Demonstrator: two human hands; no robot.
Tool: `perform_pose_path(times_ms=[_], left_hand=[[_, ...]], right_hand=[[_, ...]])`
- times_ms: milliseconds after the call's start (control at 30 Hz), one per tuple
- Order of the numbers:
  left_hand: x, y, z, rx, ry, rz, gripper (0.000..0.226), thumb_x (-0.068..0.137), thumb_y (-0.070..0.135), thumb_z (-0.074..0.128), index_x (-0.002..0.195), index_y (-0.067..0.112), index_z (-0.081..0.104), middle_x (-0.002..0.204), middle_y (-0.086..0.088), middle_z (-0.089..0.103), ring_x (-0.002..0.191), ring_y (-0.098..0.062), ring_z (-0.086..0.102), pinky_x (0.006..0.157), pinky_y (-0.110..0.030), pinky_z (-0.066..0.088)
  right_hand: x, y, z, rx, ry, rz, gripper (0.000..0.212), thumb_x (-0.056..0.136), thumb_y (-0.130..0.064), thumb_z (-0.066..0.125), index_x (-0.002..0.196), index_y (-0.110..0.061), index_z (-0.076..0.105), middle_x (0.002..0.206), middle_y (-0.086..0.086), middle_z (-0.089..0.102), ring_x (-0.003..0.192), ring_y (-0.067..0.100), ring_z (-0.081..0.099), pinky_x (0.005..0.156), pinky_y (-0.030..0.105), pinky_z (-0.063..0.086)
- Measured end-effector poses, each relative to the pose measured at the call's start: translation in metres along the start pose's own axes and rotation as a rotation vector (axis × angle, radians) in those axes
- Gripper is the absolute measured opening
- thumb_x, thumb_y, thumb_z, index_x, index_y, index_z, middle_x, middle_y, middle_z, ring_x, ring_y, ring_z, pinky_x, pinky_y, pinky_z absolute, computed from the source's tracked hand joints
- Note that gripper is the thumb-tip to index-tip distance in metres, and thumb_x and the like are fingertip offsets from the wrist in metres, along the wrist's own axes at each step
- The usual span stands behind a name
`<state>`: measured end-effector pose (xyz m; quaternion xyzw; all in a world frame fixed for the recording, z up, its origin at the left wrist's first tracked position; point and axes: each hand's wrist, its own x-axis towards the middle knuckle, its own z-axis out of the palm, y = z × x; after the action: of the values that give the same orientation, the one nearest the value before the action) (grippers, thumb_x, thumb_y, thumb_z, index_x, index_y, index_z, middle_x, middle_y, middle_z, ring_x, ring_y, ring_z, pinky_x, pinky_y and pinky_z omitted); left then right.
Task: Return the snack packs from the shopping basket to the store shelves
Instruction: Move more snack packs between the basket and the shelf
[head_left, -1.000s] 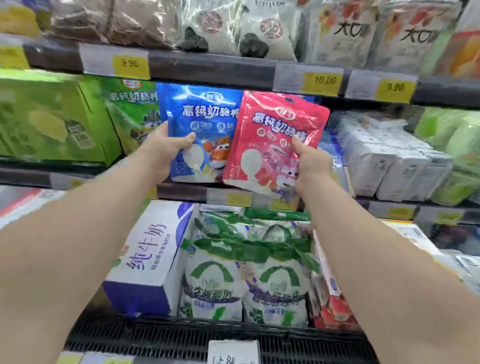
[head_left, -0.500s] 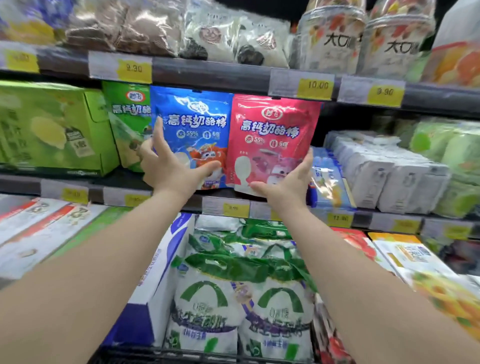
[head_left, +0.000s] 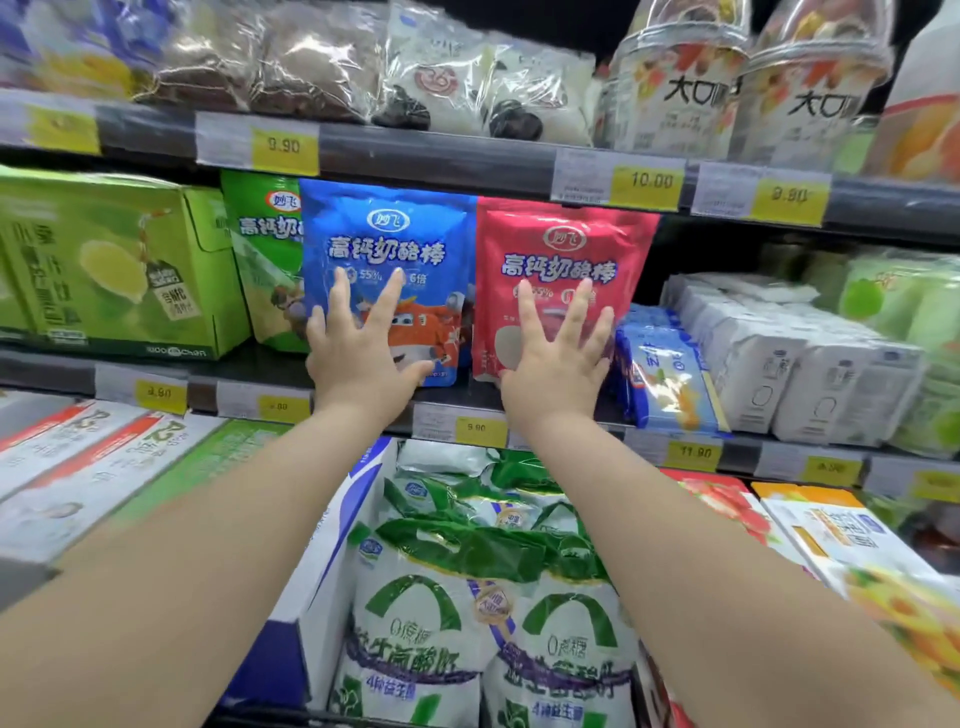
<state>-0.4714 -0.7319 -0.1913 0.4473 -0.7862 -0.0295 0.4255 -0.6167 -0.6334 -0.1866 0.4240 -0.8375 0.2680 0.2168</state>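
Two snack packs stand side by side on the middle shelf (head_left: 203, 399), and we have one hand on each: our left hand (head_left: 358, 358) lies flat on the blue snack pack (head_left: 389, 228), our right hand (head_left: 558, 364) flat on the red snack pack (head_left: 566, 244). Both hands are spread wide, fingers straight and pointing up the faces of the packs, palms low near the bottom edges; neither curls round anything, so we press rather than grip. The packs are upright, long axes vertical, tops just under the upper shelf rail (head_left: 441, 156), inner edges touching or nearly so. They lie straight ahead, beyond our palms, so the move we judge to be next runs away from us, into the depth of the shelf, each hand driving its own pack. The blue one stands in front of a green pack (head_left: 260, 244) of the same brand; the red one has a blue-and-white packet (head_left: 665, 374) just beside it on the right. How much room lies behind them we cannot tell. The red pack's top edge shows lower than the blue one's; whether it leans back or stands deeper we cannot tell either. The shopping basket is out of view; bags of yogurt (head_left: 467, 639) lie below our forearms.
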Motion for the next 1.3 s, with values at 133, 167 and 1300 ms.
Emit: perform_pose_path(times_ms=[133,167,1300], left_hand=[[0.0,-0.007,0.005,0.017,-0.011,0.009,0.087,0.079,0.043,0.07,0.145,0.048,0.013,0.159,-0.008,0.0,0.138,-0.043,0.016,0.114,-0.046,0.016],[-0.001,-0.008,0.005,0.018,-0.008,0.018,0.087,0.08,0.043,0.069,0.145,0.048,0.012,0.159,-0.008,0.001,0.139,-0.043,0.016,0.114,-0.046,0.017],[-0.013,0.054,0.021,-0.398,-0.091,0.278,0.056,0.089,0.004,0.054,0.142,0.017,0.039,0.152,-0.007,0.033,0.14,-0.02,0.028,0.112,-0.026,0.02]], right_hand=[[0.018,0.005,0.007,-0.073,-0.027,0.107,0.089,0.087,-0.023,0.059,0.145,-0.048,-0.005,0.155,0.011,-0.023,0.141,0.041,-0.016,0.096,0.055,0.041],[0.022,0.007,0.009,-0.093,-0.031,0.124,0.089,0.087,-0.027,0.06,0.145,-0.047,-0.005,0.155,0.011,-0.023,0.141,0.041,-0.015,0.095,0.055,0.041],[-0.016,0.02,-0.016,0.001,0.181,-0.222,0.076,0.084,-0.04,0.059,0.149,-0.025,0.022,0.157,0.019,0.005,0.142,0.043,0.006,0.114,0.054,0.008]])
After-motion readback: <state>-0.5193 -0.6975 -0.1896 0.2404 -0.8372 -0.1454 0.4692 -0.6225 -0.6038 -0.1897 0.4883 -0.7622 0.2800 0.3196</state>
